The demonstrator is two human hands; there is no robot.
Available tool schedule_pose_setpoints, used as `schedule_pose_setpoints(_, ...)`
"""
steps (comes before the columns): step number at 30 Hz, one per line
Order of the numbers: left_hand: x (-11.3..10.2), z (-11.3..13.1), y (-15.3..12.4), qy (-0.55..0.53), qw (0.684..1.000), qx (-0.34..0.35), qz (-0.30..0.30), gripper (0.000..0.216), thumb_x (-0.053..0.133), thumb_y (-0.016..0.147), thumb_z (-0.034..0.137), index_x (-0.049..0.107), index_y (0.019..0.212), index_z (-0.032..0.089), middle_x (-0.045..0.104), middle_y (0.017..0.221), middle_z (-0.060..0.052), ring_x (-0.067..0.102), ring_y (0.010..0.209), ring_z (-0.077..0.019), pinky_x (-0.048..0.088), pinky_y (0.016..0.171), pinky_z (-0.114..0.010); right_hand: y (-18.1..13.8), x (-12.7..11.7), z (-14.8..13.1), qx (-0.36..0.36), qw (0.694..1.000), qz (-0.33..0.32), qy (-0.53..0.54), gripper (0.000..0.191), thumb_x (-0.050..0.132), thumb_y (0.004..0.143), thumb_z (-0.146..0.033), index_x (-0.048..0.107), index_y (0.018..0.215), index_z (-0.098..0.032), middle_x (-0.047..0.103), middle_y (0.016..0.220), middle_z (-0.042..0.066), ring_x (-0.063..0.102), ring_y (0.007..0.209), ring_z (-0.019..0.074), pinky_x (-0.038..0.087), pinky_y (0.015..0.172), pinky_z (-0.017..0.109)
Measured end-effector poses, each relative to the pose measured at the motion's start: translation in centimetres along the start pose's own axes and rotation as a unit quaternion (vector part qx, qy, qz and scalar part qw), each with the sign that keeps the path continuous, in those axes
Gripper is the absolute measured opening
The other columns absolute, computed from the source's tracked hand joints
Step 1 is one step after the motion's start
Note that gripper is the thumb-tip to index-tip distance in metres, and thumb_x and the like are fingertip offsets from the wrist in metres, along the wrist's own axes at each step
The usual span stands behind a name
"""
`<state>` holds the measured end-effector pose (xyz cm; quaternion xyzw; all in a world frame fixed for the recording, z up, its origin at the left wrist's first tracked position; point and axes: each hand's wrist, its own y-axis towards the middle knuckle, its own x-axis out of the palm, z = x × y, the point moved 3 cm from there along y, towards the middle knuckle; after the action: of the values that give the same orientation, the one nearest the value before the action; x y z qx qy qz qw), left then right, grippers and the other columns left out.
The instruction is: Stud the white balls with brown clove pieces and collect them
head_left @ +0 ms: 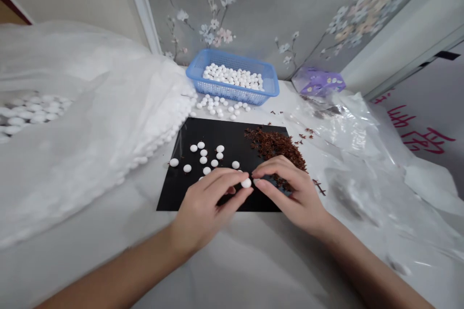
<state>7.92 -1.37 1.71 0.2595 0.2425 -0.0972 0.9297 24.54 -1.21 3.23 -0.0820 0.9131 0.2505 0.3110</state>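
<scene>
Between the thumb and forefinger of my left hand (210, 203) is a small white ball (246, 183). My right hand (293, 193) faces it in a pinch, its fingertips just right of the ball; whatever lies between them is too small to make out. Both hands are over a black mat (217, 130). Several loose white balls (203, 160) are scattered on the mat's left part, some with tiny brown bits at their edges. A heap of small brown, pronged pieces (275, 147) covers the mat's right side, partly behind my right hand.
A blue basket (232, 91) of white balls stands behind the mat, with loose balls before it. On the left bulges a large translucent bag (108, 106) full of white balls. Clear plastic bags (348, 130) and a purple packet (321, 82) lie on the right.
</scene>
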Motion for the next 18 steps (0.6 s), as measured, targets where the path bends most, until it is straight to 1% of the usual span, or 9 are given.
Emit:
schedule_pose_setpoints(2,-0.1,-0.3,0.3,-0.017,0.998,-0.058,0.029,0.02,0.06,0.081,0.022,0.066,0.099,0.022,0.068,0.091,-0.002,0.06,0.068,-0.01,0.051,0.065,-0.02,-0.1,0.2,0.4,-0.006,0.997,0.012,-0.081,0.004,0.062,0.08,-0.024,0.061,0.079,-0.02,0.064,0.083,0.005,0.056,0.083,0.019,0.045,0.075,0.036)
schedule_pose_setpoints(4,-0.3,-0.7,0.5,-0.045,0.99,-0.116,0.061,0.021,0.06,0.08,0.026,0.066,0.101,0.023,0.068,0.09,-0.001,0.06,0.067,-0.0097,0.051,0.062,-0.019,-0.3,0.6,0.8,-0.022,0.987,0.011,-0.158,0.007,0.065,0.076,-0.025,0.062,0.076,-0.019,0.064,0.087,0.006,0.055,0.087,0.0216,0.043,0.078,0.039)
schedule_pose_setpoints(6,-0.3,-1.2,0.6,-0.086,0.977,-0.172,0.088,0.024,0.062,0.079,0.029,0.064,0.102,0.023,0.068,0.092,-0.002,0.061,0.071,-0.0109,0.051,0.061,-0.019,-0.5,1.0,1.0,-0.037,0.979,0.006,-0.201,0.006,0.065,0.076,-0.024,0.064,0.077,-0.019,0.065,0.09,0.007,0.054,0.091,0.0227,0.042,0.081,0.04)
schedule_pose_setpoints(8,-0.3,-1.6,0.6,-0.121,0.964,-0.212,0.104,0.024,0.064,0.077,0.031,0.063,0.099,0.022,0.068,0.091,-0.002,0.062,0.072,-0.0114,0.051,0.061,-0.019,-0.5,1.3,1.2,-0.05,0.975,-0.002,-0.217,0.003,0.062,0.079,-0.02,0.065,0.079,-0.019,0.066,0.092,0.006,0.053,0.092,0.022,0.042,0.082,0.039)
schedule_pose_setpoints(10,-0.2,-1.7,0.6,-0.14,0.957,-0.232,0.105,0.02,0.066,0.075,0.031,0.062,0.091,0.021,0.067,0.088,-0.001,0.063,0.072,-0.011,0.05,0.061,-0.018,-0.6,1.4,1.2,-0.062,0.974,-0.014,-0.216,0.008,0.058,0.082,-0.017,0.065,0.08,-0.019,0.066,0.092,0.005,0.053,0.091,0.0208,0.041,0.082,0.038)
schedule_pose_setpoints(12,-0.2,-1.7,0.7,-0.15,0.954,-0.238,0.101,0.017,0.066,0.075,0.031,0.061,0.087,0.021,0.066,0.087,0.0,0.062,0.071,-0.0102,0.049,0.06,-0.017,-0.5,1.3,1.2,-0.066,0.977,-0.021,-0.2,0.01,0.055,0.084,-0.015,0.064,0.083,-0.019,0.066,0.092,0.005,0.053,0.091,0.0198,0.041,0.083,0.037)
schedule_pose_setpoints(15,-0.1,-1.7,0.7,-0.155,0.954,-0.238,0.092,0.017,0.066,0.075,0.031,0.061,0.088,0.021,0.066,0.086,0.0,0.062,0.071,-0.0101,0.049,0.06,-0.018,-0.4,1.0,1.3,-0.047,0.985,-0.018,-0.164,0.009,0.053,0.086,-0.016,0.061,0.087,-0.019,0.065,0.09,0.005,0.054,0.089,0.0188,0.042,0.082,0.036)
schedule_pose_setpoints(18,-0.1,-1.6,0.7,-0.155,0.955,-0.238,0.087,0.016,0.066,0.075,0.031,0.061,0.087,0.021,0.066,0.085,0.0,0.062,0.071,-0.0101,0.049,0.061,-0.018,-0.4,0.7,1.5,-0.021,0.989,0.001,-0.144,0.007,0.052,0.087,-0.017,0.058,0.089,-0.02,0.064,0.085,0.004,0.055,0.084,0.0183,0.043,0.078,0.035)
